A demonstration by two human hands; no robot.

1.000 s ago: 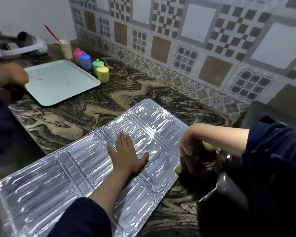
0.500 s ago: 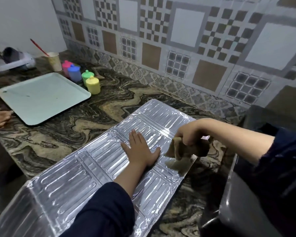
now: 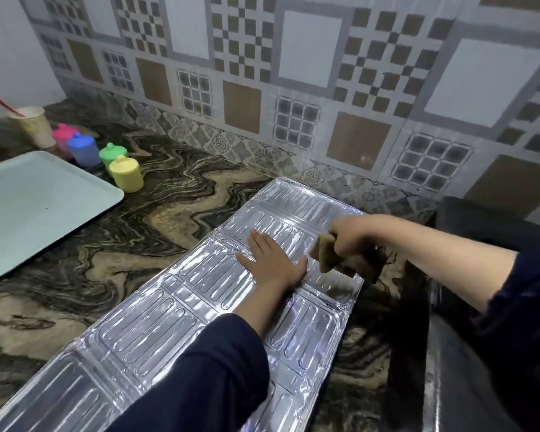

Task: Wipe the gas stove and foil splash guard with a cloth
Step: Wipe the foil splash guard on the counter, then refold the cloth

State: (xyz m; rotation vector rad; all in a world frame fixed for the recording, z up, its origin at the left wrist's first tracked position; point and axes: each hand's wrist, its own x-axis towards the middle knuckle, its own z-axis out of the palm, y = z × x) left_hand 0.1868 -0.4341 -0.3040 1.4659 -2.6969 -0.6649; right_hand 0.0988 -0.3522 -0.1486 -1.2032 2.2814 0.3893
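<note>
It was a home kitchen, as shown by the swirled marble countertop (image 3: 156, 232) that ran along a wall of patterned tiles (image 3: 293, 88), with 4 small coloured lidded canisters (image 3: 126, 174), a paper cup (image 3: 33, 126) and a pale tray (image 3: 28, 210) set out on it.

shiny embossed foil splash guard (image 3: 200, 307) (crinkled edges), matt brown cloth (image 3: 349, 260), glossy marble counter (image 3: 169, 219)

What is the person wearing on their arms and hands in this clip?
Both arms wear dark navy sleeves pushed back, so the forearms are bare. The left hand and right hand are bare too: no gloves. No rings, watch or markings show in this view.
</note>
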